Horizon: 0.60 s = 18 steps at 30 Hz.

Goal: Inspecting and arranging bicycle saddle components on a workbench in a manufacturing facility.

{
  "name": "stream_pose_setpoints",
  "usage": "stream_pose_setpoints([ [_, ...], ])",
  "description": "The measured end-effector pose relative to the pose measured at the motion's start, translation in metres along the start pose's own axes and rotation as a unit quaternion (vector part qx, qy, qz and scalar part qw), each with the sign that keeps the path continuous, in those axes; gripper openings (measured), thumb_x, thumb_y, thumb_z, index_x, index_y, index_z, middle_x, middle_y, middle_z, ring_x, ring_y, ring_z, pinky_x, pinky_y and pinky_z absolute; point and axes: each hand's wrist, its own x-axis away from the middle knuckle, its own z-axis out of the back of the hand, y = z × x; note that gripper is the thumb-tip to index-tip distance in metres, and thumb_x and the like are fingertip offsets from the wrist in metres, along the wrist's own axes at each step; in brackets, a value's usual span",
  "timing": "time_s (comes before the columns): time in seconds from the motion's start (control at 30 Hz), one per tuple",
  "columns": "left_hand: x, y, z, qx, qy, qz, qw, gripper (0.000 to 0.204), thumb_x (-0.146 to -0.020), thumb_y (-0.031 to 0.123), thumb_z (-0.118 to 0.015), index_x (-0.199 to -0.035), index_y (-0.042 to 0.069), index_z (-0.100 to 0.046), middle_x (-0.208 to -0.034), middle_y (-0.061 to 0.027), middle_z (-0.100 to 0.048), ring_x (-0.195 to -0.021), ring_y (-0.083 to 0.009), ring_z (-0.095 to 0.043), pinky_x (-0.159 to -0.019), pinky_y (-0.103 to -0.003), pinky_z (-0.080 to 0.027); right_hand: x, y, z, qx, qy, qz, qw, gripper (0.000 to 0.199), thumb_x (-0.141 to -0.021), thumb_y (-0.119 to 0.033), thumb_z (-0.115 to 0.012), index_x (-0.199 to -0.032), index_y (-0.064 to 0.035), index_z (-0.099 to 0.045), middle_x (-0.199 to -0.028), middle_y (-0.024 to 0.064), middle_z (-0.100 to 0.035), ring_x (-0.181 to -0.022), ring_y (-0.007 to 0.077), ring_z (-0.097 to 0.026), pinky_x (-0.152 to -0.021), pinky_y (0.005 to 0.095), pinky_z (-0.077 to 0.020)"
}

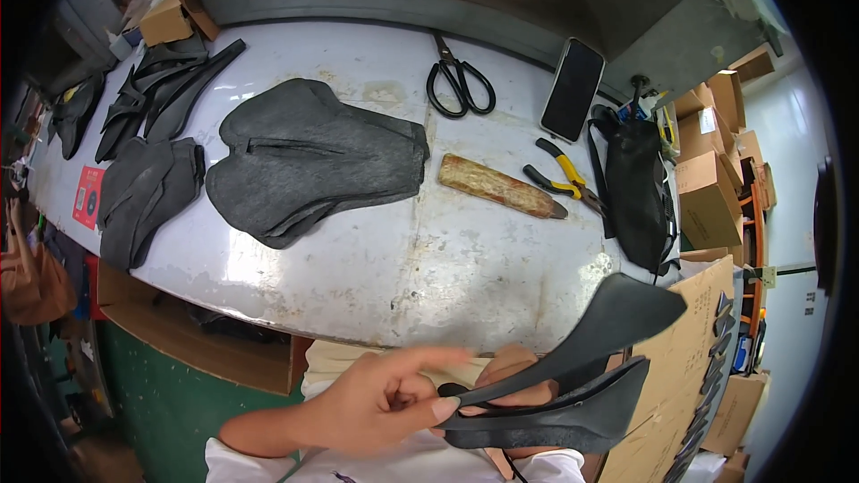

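Note:
In front of my body, above the table's near edge, I have a black, curved, rubber-like piece (582,340) with a narrow left end and a flared right end. My left hand (371,398) pinches near the narrow end with the thumb, its index finger stretched out and slightly blurred. Behind and between the layers is my right hand (519,371), partly hidden, its fingers wrapped round the lower black piece (555,429). That lower piece looks folded or doubled, with a gap along its upper edge. Whether the two pieces are joined is hidden by my hands.
Saddle-shaped black pads (313,161) lie stacked mid-table; more black pieces (165,94) lie left. Scissors (461,85), a phone (573,89), a worn blade-like tool (501,186), yellow-handled pliers (564,174) and a black pouch (637,188) sit farther back. Cardboard boxes (707,197) stand right.

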Motion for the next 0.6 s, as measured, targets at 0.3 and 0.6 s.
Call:
stream_pose_setpoints([
  [0.3,-0.001,-0.008,0.007,-0.114,-0.051,-0.041,0.991,0.044,-0.098,0.011,-0.058,-0.141,0.009,-0.051,-0.069,-0.0010,-0.065,-0.055,-0.0038,-0.053,-0.051,-0.020,-0.040,0.004,-0.040,-0.009,-0.008,0.114,-0.436,0.893,0.028,-0.081,-0.016,-0.078,-0.105,-0.0023,-0.071,-0.085,0.0099,-0.067,-0.080,0.0208,-0.064,-0.070,0.0341,-0.0479],
  [0.6,-0.001,0.004,0.009,0.023,-0.049,0.095,0.994,0.040,-0.101,0.010,-0.054,-0.140,0.007,-0.050,-0.073,-0.0024,-0.064,-0.057,-0.0036,-0.051,-0.052,-0.018,-0.036,-0.009,-0.055,0.012,-0.059,0.088,-0.484,0.868,0.035,-0.085,-0.028,-0.074,-0.109,-0.0024,-0.070,-0.094,0.0114,-0.068,-0.089,0.0219,-0.063,-0.078,0.0354,-0.0480],
])
